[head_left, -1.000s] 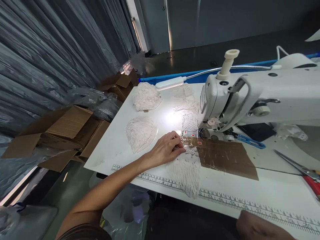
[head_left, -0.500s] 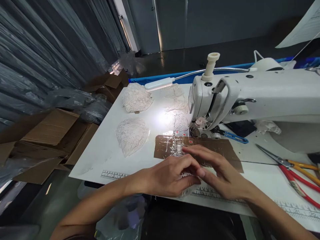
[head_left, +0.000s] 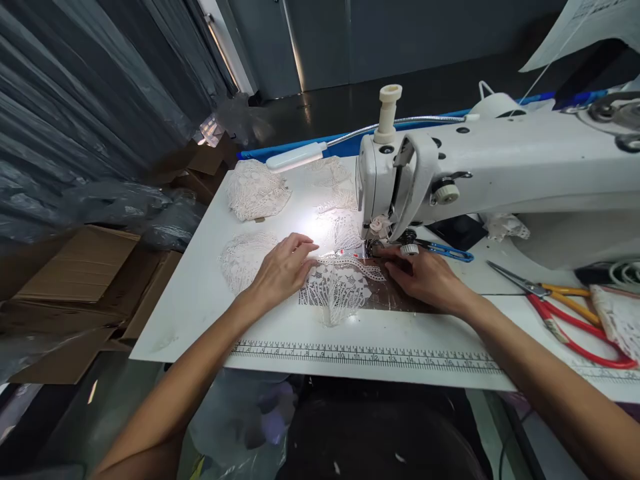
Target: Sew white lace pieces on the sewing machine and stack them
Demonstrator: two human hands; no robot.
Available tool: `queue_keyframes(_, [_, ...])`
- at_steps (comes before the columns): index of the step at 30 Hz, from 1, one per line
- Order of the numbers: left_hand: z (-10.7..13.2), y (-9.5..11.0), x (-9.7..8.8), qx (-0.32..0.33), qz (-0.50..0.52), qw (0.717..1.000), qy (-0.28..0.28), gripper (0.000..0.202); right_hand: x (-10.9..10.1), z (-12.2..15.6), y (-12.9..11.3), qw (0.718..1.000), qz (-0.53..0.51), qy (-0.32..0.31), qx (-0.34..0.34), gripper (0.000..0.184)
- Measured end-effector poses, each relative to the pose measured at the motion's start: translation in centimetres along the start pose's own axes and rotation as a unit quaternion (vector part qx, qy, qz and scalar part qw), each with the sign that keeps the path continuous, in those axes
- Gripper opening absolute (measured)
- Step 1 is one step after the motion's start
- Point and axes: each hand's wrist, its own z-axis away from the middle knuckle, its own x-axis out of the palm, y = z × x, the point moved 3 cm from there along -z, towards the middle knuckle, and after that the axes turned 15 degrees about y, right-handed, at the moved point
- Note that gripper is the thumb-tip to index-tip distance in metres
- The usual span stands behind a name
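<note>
A white lace piece (head_left: pixel 334 293) with a scalloped strip along its top lies on the brown plate (head_left: pixel 395 297), just in front of the sewing machine's presser foot (head_left: pixel 370 248). My left hand (head_left: pixel 286 268) holds the upper left end of the lace between thumb and fingers. Close to the needle area, my right hand (head_left: pixel 427 277) has its fingers bent beside the right end of the strip. What those fingertips grip is hidden by the hand and the machine head. The white sewing machine (head_left: pixel 490 173) stands right behind this hand.
More lace pieces (head_left: pixel 257 190) lie at the table's left and back, under a lit lamp (head_left: pixel 296 157). Blue thread snips (head_left: pixel 447 251) rest by the machine, red-handled scissors (head_left: pixel 575 327) at right. A printed ruler (head_left: pixel 360 355) runs along the front edge. Cardboard boxes (head_left: pixel 80 267) stand left.
My hands have moved apart and forward from the front edge. The lace, mostly hidden between them before, now lies spread at the presser foot. The view has shifted slightly right.
</note>
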Motion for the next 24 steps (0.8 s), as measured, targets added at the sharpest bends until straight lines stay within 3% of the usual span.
queue_keyframes(3, [0.1, 1.8, 1.1, 0.102, 0.071, 0.992, -0.022, 0.018, -1.3, 0.3, 0.7, 0.999, -0.029, 0.019, -0.026, 0.028])
queue_keyframes(6, [1.0, 3.9, 2.4, 0.194, 0.178, 0.960, -0.100, 0.020, -2.9, 0.7, 2.2, 0.995, 0.007, 0.084, -0.058, 0.029])
queue_keyframes(8, [1.8, 4.8, 3.1, 0.221, 0.204, 0.942, -0.146, 0.023, -3.5, 0.9, 3.7, 0.988, 0.050, 0.124, -0.075, 0.034])
queue_keyframes(13, [2.2, 4.4, 3.9, 0.196, 0.152, 0.955, -0.163, 0.024, -2.9, 1.1, 6.5, 0.976, 0.134, 0.133, -0.106, 0.041])
queue_keyframes(18, [1.4, 3.7, 3.8, 0.212, 0.182, 0.946, -0.166, 0.023, -2.3, 0.6, 6.5, 0.966, 0.180, 0.134, -0.125, 0.033])
queue_keyframes(21, [1.0, 3.6, 3.7, 0.195, 0.216, 0.949, -0.125, 0.026, -2.6, 0.7, 5.7, 0.970, 0.165, 0.141, -0.107, 0.030])
queue_keyframes(24, [0.8, 3.8, 3.8, 0.112, 0.263, 0.956, -0.071, 0.020, -3.1, 1.6, 4.1, 0.985, 0.069, 0.152, -0.045, 0.024])
